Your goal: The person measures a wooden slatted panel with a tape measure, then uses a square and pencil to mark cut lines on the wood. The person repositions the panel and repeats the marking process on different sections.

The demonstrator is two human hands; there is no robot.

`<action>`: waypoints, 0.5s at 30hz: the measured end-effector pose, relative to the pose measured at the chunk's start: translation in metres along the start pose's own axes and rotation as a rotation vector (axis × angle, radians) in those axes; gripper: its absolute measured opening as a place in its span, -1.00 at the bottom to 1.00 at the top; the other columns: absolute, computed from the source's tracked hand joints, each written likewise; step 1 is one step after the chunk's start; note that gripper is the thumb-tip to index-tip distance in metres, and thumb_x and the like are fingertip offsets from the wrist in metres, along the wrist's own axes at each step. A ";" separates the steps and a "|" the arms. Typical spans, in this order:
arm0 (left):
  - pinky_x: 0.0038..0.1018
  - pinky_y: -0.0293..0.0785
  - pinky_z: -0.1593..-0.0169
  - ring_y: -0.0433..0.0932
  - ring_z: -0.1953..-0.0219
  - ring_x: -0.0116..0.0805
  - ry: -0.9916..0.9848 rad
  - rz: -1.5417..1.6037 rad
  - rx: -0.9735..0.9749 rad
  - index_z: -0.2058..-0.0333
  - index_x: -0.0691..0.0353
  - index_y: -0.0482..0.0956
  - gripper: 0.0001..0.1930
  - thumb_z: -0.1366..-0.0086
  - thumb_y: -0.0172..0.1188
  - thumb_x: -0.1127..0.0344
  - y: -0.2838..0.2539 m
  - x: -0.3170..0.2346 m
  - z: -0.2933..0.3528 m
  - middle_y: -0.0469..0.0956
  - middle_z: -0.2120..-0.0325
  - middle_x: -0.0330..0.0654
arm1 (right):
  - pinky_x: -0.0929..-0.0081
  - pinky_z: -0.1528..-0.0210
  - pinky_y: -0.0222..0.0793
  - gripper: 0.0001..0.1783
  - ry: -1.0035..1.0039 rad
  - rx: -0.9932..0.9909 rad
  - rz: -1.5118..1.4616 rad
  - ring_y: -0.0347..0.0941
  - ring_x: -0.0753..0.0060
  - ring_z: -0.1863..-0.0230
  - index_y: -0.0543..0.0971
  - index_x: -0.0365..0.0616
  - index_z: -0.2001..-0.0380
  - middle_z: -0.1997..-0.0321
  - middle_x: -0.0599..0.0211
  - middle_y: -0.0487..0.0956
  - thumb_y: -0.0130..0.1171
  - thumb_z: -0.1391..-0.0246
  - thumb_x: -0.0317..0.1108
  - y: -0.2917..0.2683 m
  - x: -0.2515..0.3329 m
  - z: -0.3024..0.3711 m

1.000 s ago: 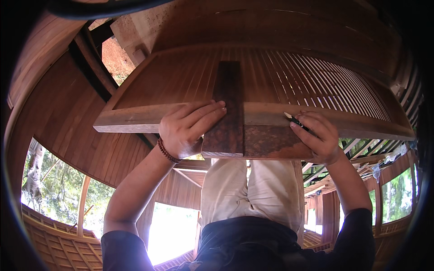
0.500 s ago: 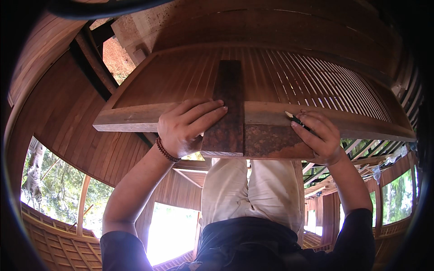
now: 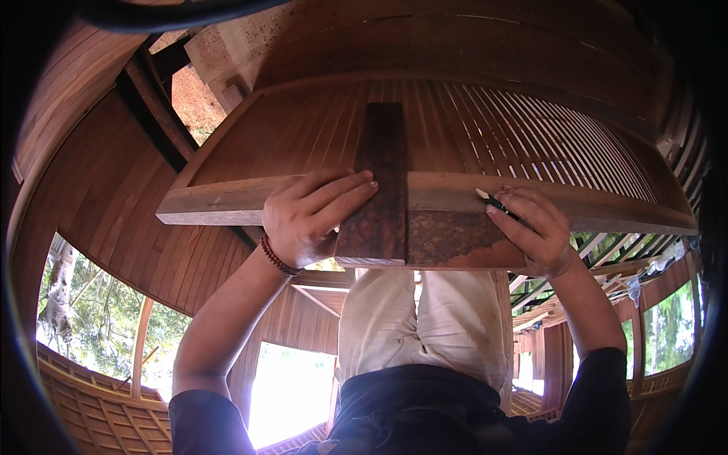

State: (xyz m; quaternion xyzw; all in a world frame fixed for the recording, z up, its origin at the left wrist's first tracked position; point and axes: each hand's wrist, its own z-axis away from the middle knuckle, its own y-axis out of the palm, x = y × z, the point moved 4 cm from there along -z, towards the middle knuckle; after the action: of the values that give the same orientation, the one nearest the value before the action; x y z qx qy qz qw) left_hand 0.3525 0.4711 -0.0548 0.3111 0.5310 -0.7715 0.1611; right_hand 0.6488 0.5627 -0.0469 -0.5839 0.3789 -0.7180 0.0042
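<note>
A dark wooden board (image 3: 384, 152) lies across the near rail of a large slatted wooden frame (image 3: 227, 193), its front end reaching past the rail. My left hand (image 3: 307, 208) grips this board at its left edge, fingers over the top and thumb side hidden below. To its right, a brown mottled wooden block (image 3: 455, 236) sits flush against the board along the rail's front. My right hand (image 3: 535, 227) pinches a dark pencil (image 3: 497, 202), its pale tip pointing left just above the rail. The lower fingers of that hand rest by the block's right end.
Thin parallel slats (image 3: 561, 144) with gaps fill the frame's right half. My legs in pale trousers (image 3: 421, 326) stand close under the near edge. Plank walls (image 3: 136, 220) curve around on the left, with bright window openings (image 3: 106, 326) beyond.
Almost nothing differs; the board and both hands sit a few pixels further left in the picture. The grips are the same.
</note>
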 end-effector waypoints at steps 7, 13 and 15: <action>-0.44 0.63 0.16 0.70 0.05 -0.38 -0.002 0.019 0.004 0.02 -0.02 0.72 -0.54 -0.03 0.31 0.37 0.001 0.000 0.002 0.72 0.03 -0.40 | 0.17 0.09 0.68 -0.47 0.009 -0.004 -0.001 0.66 -0.06 0.18 0.71 -0.29 0.18 0.19 0.01 0.65 0.45 0.31 -0.24 0.001 0.002 0.002; -0.43 0.64 0.16 0.70 0.05 -0.35 -0.009 0.032 0.004 0.03 -0.01 0.72 -0.53 0.01 0.31 0.38 0.001 -0.002 0.001 0.72 0.02 -0.39 | 0.17 0.07 0.69 -0.51 -0.003 -0.008 0.000 0.66 -0.05 0.18 0.71 -0.31 0.19 0.19 0.01 0.65 0.42 0.30 -0.29 0.003 0.001 0.005; -0.43 0.64 0.15 0.70 0.05 -0.35 -0.006 0.028 0.007 0.03 -0.01 0.73 -0.52 0.02 0.31 0.38 0.002 -0.003 0.001 0.72 0.02 -0.39 | 0.16 0.06 0.69 -0.53 0.005 -0.018 -0.004 0.66 -0.05 0.18 0.71 -0.31 0.20 0.19 0.01 0.65 0.40 0.28 -0.32 0.003 0.002 0.005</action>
State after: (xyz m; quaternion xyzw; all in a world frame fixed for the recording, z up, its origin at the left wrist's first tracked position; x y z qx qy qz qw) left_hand 0.3555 0.4696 -0.0540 0.3169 0.5232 -0.7720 0.1724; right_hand 0.6514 0.5570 -0.0462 -0.5829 0.3842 -0.7160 -0.0034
